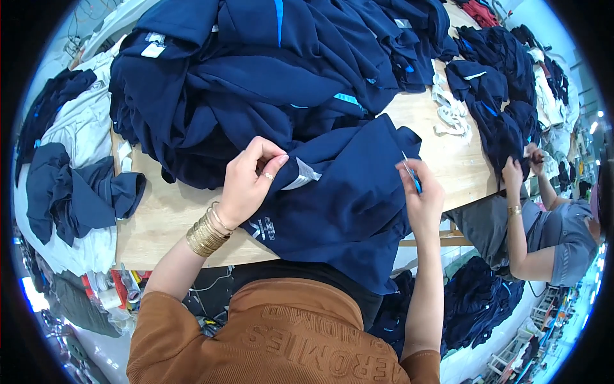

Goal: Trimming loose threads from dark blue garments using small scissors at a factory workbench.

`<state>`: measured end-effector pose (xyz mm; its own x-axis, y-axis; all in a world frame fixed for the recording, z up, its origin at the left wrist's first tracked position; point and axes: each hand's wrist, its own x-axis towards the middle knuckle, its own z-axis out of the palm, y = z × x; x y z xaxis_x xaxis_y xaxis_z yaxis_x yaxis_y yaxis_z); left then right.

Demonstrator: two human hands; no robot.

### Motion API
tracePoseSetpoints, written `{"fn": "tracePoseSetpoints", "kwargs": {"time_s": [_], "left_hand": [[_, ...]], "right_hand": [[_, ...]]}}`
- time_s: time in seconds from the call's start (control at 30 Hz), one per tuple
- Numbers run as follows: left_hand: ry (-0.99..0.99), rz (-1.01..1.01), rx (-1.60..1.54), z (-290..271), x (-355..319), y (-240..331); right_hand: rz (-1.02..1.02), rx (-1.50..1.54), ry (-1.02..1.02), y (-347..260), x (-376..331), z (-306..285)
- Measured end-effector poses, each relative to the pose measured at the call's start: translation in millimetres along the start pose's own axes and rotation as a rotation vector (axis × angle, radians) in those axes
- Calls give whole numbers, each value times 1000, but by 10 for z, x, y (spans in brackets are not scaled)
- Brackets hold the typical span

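Observation:
A navy garment (345, 192) lies spread over the table's near edge, its lower part hanging down in front of me. My left hand (251, 176) pinches the garment's edge beside a white label (303, 174), thumb against forefinger. Gold bangles circle that wrist. In my right hand (422, 195) is a small pair of thread snips (414, 178) with a blue part, its thin blade pointing up and left over the garment's right side. Whether the snips' blades are apart I cannot make out. A printed patch (263, 229) shows near the garment's lower left edge.
A big heap of navy garments (256, 83) covers the table's far side. White strips (451, 112) lie at the right on the wooden table (160, 237). At the far right a co-worker (543, 230) handles dark garments. Another navy garment (77, 189) rests on white cloth at the left.

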<state>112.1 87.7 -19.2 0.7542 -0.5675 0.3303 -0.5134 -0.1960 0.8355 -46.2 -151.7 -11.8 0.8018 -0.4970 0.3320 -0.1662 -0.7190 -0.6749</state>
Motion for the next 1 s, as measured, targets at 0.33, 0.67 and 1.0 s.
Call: {"fn": "tracePoseSetpoints", "kwargs": {"time_s": [0.33,0.67,1.0], "left_hand": [[86,-95,-203,-98,132,62],[-354,0,132,-164,-564,-146],[-349,244,44,266,-259,363]], "right_hand": [[-91,-124,28,115,88,-99],[304,-283,-566,145,-1451,-628],[649,23,23,241,-1125,-630]]}}
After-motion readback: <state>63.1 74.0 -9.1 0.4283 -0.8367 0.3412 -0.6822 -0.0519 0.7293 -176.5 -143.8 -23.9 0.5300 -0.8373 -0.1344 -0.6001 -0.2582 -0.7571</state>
